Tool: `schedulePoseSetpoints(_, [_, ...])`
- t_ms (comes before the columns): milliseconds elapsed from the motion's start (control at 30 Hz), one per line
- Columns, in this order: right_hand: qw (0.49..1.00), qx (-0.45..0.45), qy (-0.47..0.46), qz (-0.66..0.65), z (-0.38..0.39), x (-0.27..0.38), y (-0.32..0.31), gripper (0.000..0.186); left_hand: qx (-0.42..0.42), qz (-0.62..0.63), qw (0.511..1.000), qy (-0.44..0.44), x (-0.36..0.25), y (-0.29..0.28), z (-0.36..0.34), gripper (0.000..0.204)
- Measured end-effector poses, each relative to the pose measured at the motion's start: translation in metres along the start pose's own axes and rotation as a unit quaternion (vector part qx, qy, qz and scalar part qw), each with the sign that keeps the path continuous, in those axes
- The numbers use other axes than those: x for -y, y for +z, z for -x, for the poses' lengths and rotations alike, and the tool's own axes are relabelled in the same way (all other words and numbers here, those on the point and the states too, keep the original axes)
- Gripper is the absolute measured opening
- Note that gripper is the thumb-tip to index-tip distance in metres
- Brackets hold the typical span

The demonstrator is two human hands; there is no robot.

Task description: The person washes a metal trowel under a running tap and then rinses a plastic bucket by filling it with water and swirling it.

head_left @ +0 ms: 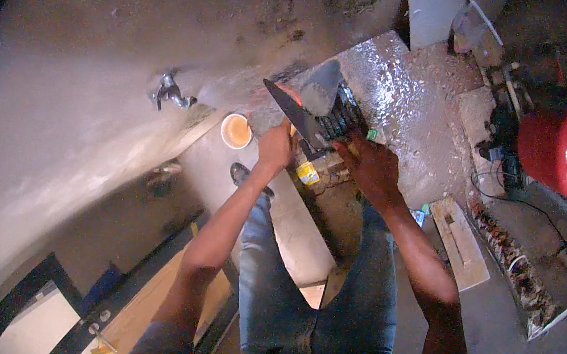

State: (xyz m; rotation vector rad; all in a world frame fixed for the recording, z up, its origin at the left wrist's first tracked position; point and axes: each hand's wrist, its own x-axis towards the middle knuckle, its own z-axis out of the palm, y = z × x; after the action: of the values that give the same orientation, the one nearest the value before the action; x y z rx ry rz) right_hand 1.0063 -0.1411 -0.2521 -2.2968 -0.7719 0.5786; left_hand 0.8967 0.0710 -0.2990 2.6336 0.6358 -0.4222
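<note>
My left hand (275,148) is closed around the lower end of a dark flat trowel blade (293,111) that points up and to the left. My right hand (373,167) grips the handle end of a notched trowel (344,116), whose toothed edge shows just above my fingers. A grey lump of mortar (321,89) sits at the top of the notched trowel, touching the flat blade. Both hands meet above my knees, in blue jeans (322,307). How the tools are gripped is partly hidden by my fingers.
A metal tap (168,92) sticks out of the grey plastered wall on the left. Below it stands a small orange bowl (236,130). A yellow tin (308,173), pale tiles (297,234), a wooden float (462,244) and a red pump tank (557,150) lie around.
</note>
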Motion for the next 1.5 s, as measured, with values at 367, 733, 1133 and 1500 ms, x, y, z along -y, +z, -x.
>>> schedulePoseSetpoints(367, [0.983,-0.026,-0.002,-0.183,0.019,0.023,-0.001,0.036,-0.065,0.207,0.976,-0.005,-0.003,0.022,0.018,0.032])
schedulePoseSetpoints(733, [0.973,-0.045,0.065,-0.216,0.028,0.002,0.040,0.045,-0.118,0.280,0.952,-0.027,-0.024,0.027,0.017,0.027])
schedulePoseSetpoints(1133, [0.930,0.029,0.163,-0.329,0.025,-0.001,0.034,0.047,-0.081,0.321,0.941,-0.072,-0.029,0.039,0.030,0.032])
schedulePoseSetpoints(1500, [0.980,0.023,0.109,-0.168,0.032,-0.020,0.024,0.050,-0.001,0.488,0.866,-0.109,-0.028,0.056,0.037,0.030])
